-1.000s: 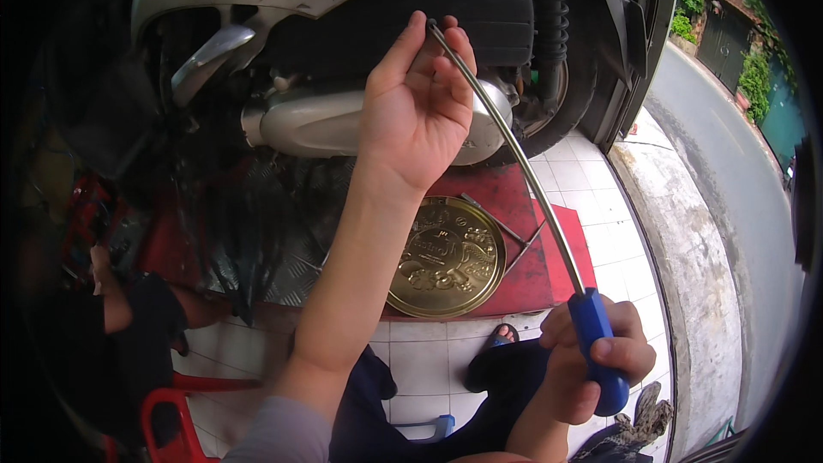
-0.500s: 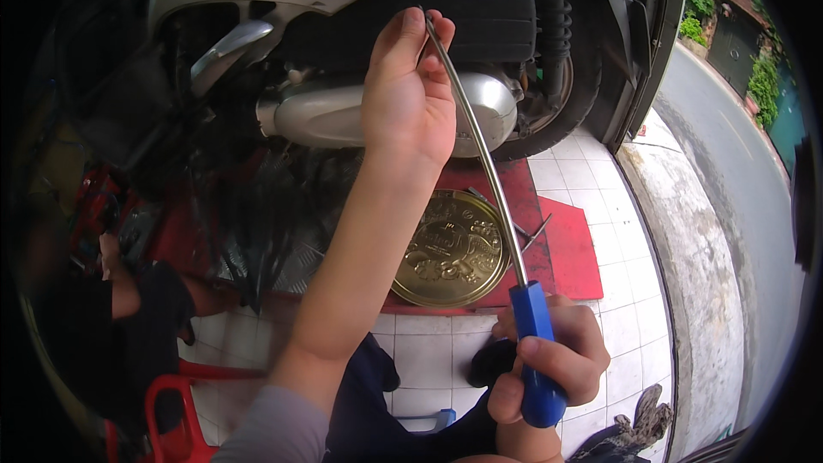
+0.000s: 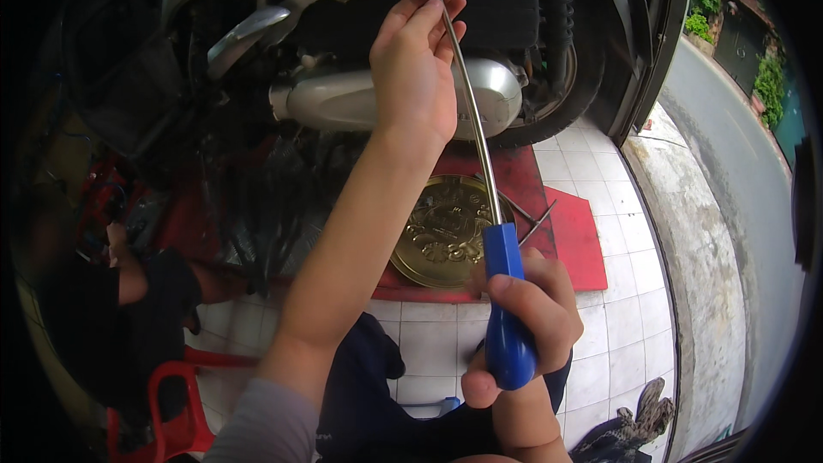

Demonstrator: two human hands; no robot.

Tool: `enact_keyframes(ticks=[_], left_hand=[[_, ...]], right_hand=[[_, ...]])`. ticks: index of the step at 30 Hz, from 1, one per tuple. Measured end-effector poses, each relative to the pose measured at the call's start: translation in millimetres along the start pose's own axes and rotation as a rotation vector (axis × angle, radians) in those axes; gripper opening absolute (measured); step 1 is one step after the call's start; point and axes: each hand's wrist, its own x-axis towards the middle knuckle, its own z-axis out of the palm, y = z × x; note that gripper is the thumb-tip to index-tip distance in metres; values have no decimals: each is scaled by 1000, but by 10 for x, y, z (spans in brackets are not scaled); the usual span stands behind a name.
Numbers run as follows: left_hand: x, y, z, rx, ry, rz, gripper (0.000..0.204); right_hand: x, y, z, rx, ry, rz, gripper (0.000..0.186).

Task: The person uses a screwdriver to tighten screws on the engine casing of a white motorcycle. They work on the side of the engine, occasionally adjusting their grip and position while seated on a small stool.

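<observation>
A long screwdriver with a blue handle slants up across the middle, its steel shaft pointing away from me. Wrapped round the handle are the fingers of my right hand. Farther off, my left hand pinches the shaft's tip between thumb and fingers. A small dark bit shows at the tip, too small to name. Just behind my left hand stands a scooter with a black plastic housing and a silver engine cover. The tip appears in front of the black housing; I cannot tell whether it touches.
Below the scooter, a round gold-coloured tray lies on a red platform, a thin metal rod tool beside it. At left, another person sits near a red plastic chair. A road runs along the right.
My right hand has moved up and a little left with the screwdriver handle. My left hand at the tip has shifted slightly up. The view has shifted a little.
</observation>
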Motion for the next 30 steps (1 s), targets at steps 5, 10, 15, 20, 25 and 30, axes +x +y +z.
enact_keyframes(ticks=[5,10,15,20,25,30], left_hand=[[59,95,48,78,-26,-14,20],[135,101,26,142,-14,-24,21],[199,111,28,174,-24,-20,21],[299,137,35,184,-14,-17,20],[355,244,58,175,-1,-96,18],[345,256,104,203,0,-130,17]], right_hand=[[124,22,11,-2,-80,-27,61],[267,-1,86,-26,-94,-42,64],[364,-4,97,-54,-114,-52,64],[491,12,132,-119,-44,-127,61],[580,-101,130,-125,-51,-92,56],[598,-131,120,-154,-63,-42,51]])
